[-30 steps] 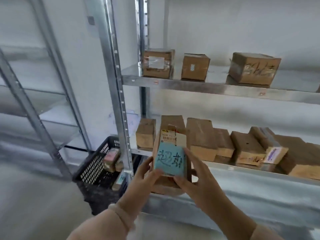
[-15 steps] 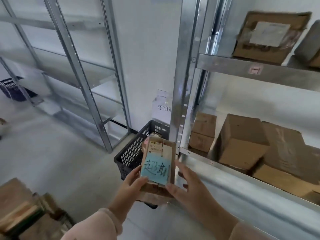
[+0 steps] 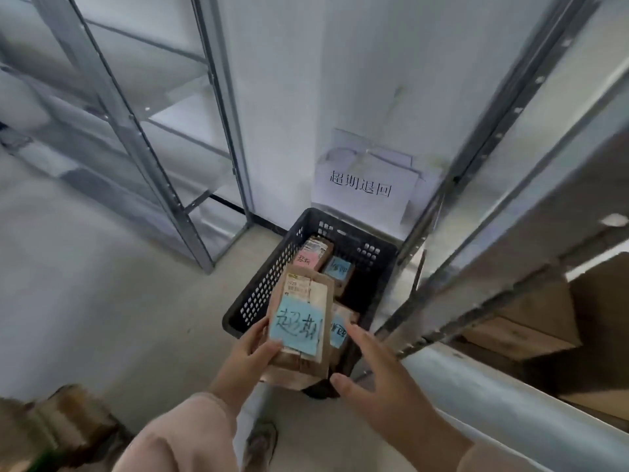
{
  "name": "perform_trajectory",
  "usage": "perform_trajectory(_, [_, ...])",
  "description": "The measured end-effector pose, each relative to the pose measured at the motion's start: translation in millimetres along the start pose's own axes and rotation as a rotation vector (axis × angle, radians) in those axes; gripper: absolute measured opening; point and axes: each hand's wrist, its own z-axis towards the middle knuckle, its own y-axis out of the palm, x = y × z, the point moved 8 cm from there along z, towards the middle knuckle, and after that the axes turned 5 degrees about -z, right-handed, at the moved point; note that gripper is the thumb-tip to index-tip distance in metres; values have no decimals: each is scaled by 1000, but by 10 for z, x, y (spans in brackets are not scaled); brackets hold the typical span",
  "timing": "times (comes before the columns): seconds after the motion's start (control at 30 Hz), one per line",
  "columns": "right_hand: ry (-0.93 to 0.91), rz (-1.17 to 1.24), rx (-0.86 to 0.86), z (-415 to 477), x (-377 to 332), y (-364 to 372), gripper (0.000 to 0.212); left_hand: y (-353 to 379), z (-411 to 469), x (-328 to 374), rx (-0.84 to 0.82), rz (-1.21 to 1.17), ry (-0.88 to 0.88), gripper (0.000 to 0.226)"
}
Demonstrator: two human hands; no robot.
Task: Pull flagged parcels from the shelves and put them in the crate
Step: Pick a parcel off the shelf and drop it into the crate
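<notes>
Crate [image 3: 269,284] of black perforated plastic stands on the floor [image 3: 102,284], flagged parcels [image 3: 335,270] already inside. Over its near end the blue-noted cardboard parcel [image 3: 299,364] sits clasped in the left grip [image 3: 248,356]; the right grip [image 3: 377,373] hovers spread and empty beside it. Stiff, small, likely light: hold its long edges.

Centre of frame: crate [image 3: 269,287] on the floor [image 3: 102,284] against the wall [image 3: 289,97], below a paper sign [image 3: 360,189]. Inside it, parcels [image 3: 337,271]. Over its near end, held parcel [image 3: 299,321], left hand [image 3: 245,359] at the left edge, right hand [image 3: 377,373] just right of it. Upper left: rack [image 3: 136,131]. Right side: shelving [image 3: 544,185], with shelf boxes [image 3: 531,318] at lower right. Lower left corner: floor boxes [image 3: 61,427].
</notes>
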Motion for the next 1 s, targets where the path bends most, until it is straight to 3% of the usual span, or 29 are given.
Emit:
perform_trajectory(0.27, [233,28,94,1221,428,464,69,-423,1787,-319,-107,112,-163,57])
perform_trajectory(0.43, [303,39,144,1871,794,634,60,-484,2694,-737,-190,275,-231,43])
perform_trajectory(0.53, [341,67,153,2125,985,777,61,-477,3114,-980,-217,376,-264,45])
perform_trajectory(0.7, [366,46,179,2347,1255,933,60,-439,3418,-1410,-298,599,-313,77])
perform_trajectory(0.8, [406,47,191,2355,1448,1014,63,-454,3465,-1610,-334,636,-341,52])
perform_trajectory(1.0, [438,48,165,2323,1639,1159,63,-446,3546,-1667,-360,763,-302,69])
